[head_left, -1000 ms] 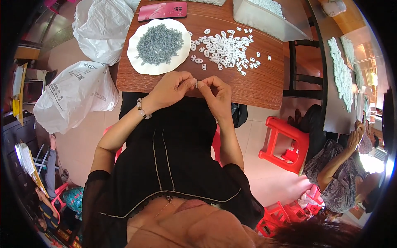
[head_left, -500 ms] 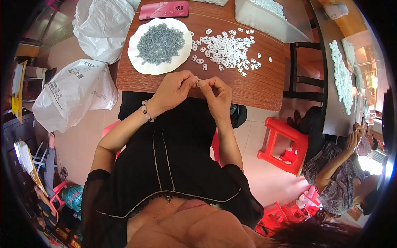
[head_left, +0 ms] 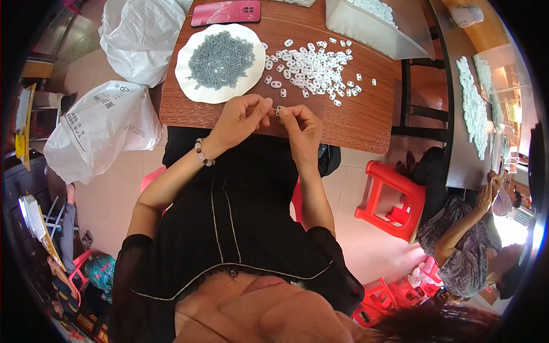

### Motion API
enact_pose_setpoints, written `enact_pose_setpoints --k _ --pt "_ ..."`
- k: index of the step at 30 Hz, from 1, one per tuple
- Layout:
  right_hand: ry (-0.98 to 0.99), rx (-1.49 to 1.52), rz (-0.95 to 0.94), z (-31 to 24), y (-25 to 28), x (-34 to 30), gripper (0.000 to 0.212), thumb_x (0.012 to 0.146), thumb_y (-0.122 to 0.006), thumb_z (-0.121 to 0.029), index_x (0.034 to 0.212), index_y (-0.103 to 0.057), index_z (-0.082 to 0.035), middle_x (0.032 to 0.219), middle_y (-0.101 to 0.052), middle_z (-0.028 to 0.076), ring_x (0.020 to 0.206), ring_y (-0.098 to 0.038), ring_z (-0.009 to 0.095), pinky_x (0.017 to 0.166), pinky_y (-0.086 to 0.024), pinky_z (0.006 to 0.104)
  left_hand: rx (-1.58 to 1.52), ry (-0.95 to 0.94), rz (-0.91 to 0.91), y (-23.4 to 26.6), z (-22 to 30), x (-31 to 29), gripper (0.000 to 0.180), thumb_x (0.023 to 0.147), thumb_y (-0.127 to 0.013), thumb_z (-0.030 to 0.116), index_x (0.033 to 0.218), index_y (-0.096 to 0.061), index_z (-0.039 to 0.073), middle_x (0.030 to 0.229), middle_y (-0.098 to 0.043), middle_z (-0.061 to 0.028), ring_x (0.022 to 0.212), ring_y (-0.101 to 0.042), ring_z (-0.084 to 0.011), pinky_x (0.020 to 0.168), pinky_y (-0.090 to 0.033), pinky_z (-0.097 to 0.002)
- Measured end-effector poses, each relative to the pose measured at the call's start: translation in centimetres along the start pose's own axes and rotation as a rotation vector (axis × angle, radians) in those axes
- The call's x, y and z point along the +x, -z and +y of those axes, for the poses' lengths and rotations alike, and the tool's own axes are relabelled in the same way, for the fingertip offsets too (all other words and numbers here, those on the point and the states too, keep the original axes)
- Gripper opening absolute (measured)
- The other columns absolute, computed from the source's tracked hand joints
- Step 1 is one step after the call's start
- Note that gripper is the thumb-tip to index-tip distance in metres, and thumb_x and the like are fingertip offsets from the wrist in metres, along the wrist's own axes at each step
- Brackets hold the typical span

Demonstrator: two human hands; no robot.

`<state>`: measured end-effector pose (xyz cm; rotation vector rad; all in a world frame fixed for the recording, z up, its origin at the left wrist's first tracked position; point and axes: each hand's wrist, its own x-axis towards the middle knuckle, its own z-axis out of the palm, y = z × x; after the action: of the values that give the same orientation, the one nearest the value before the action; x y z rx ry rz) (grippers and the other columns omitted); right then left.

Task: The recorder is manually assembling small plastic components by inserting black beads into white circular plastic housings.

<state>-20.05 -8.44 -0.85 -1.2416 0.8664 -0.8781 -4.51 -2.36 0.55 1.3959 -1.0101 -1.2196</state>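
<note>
Above the near edge of the table, my right hand [head_left: 301,126] pinches a small white oval piece with holes [head_left: 278,111] between thumb and index finger. My left hand [head_left: 245,119] is just left of it, its thumb and fingertips drawn together; anything between them is too small to make out. A narrow gap parts the two hands. Beyond my left hand, a white scalloped plate [head_left: 186,80] holds a heap of small grey rod-like pieces [head_left: 220,60]. To its right lies a loose pile of white two-hole pieces [head_left: 314,68].
A pink phone [head_left: 226,12] lies at the table's far left. At the far right stands a whitish bin [head_left: 360,34] of white pieces. White plastic sacks [head_left: 106,131] sit left of the table. A red stool [head_left: 392,200] and another person [head_left: 466,240] are to the right.
My left fingertips have drawn slightly away from the right ones, opening a gap. My right hand keeps its pinch on the white piece.
</note>
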Motion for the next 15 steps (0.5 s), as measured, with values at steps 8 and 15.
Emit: enact_pose_setpoints --k 8,15 --pt "0.03 -0.047 -0.012 0.1 -0.1 0.0 0.016 0.088 -0.066 -0.012 0.079 -0.063 0.001 0.071 -0.06 -0.004 0.066 -0.047 0.002 0.06 -0.039 0.0185 0.087 -0.04 0.042 -0.4 0.4 -0.1 0.022 0.094 -0.058 0.019 0.085 -0.063 0.0 0.065 -0.06 0.0003 0.058 -0.051 -0.0034 0.052 -0.039 -0.0199" --pt "0.004 -0.056 -0.032 -0.3 -0.1 -0.1 0.016 0.088 -0.066 -0.012 0.079 -0.063 0.002 0.073 -0.062 -0.003 0.067 -0.049 0.002 0.061 -0.04 0.0185 0.162 -0.127 0.125 -1.2 0.1 -0.4 0.021 0.094 -0.057 0.016 0.081 -0.061 0.0 0.062 -0.054 0.0019 0.057 -0.047 -0.0038 0.051 -0.037 -0.0208"
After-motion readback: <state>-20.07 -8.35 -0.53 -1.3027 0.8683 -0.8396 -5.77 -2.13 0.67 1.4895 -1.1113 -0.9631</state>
